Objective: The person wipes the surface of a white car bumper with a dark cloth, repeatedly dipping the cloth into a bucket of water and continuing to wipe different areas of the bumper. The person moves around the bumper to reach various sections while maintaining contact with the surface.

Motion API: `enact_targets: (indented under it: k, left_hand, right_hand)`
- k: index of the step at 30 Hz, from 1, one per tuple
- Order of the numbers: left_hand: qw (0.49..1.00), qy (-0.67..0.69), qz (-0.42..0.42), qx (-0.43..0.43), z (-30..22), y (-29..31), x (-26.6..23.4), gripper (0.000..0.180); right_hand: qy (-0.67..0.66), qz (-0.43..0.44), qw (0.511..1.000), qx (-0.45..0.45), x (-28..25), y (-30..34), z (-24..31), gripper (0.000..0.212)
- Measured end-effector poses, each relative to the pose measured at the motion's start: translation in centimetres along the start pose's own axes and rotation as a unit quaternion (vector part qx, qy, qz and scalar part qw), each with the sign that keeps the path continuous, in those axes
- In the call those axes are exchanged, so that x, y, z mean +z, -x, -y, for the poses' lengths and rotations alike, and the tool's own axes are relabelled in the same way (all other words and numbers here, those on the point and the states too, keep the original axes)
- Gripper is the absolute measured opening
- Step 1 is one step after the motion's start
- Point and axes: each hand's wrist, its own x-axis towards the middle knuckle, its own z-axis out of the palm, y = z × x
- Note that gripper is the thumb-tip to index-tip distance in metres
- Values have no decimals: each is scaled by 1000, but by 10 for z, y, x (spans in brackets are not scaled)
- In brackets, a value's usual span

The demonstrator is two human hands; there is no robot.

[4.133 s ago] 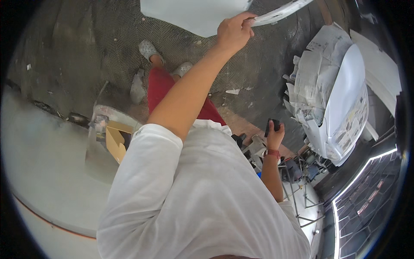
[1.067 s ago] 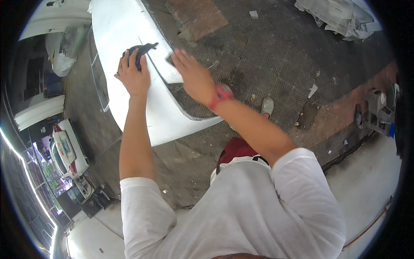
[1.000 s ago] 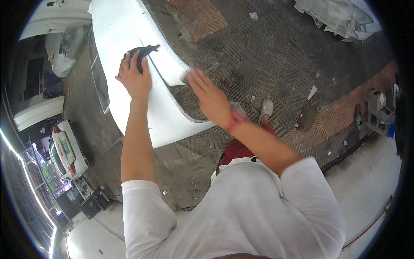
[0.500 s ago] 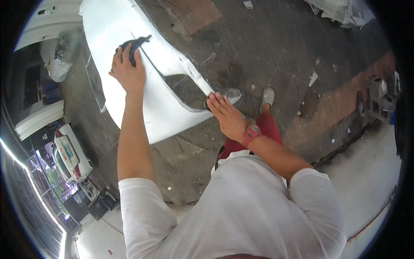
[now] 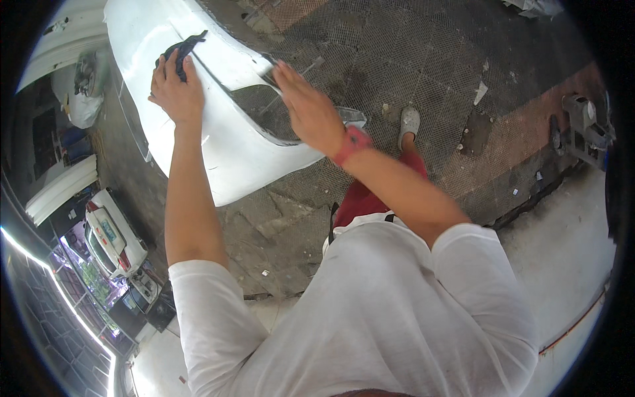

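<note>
Floor [image 5: 397, 53], grey-brown, textured, spanning 11 to 4 o'clock. Car [image 5: 116, 231], white, at 9 o'clock. Body panel [image 5: 218, 119], glossy white, curved, with cut-out, at 10 o'clock. Clog [image 5: 410, 124], pale, perforated, at 2 o'clock. Left hand [image 5: 178, 92], at 10 o'clock, fingers spread, part-bent, atop cloth. Right hand [image 5: 309, 112], at 12 o'clock, blurred, fingers straight; grip cannot be told. Cloth [image 5: 182, 56], dark, bunched, between left hand and panel. Wristwatch [image 5: 352, 144], red, right wrist. Block [image 5: 268, 77], small, dark, at right fingertips, panel's edge.
</note>
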Motion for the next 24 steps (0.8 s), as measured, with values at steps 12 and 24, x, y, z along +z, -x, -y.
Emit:
enact_targets:
  k: [12,24]
  left_hand:
    - [1000,-5,19,-20,-2,-1,-3,47]
    - [999,-32,15,-25,1,-1,-4,46]
  right_hand:
    - [-131,71,985,84,-12,-36,-5,54]
    - [23,72,997,-14,-1,-74,0,65]
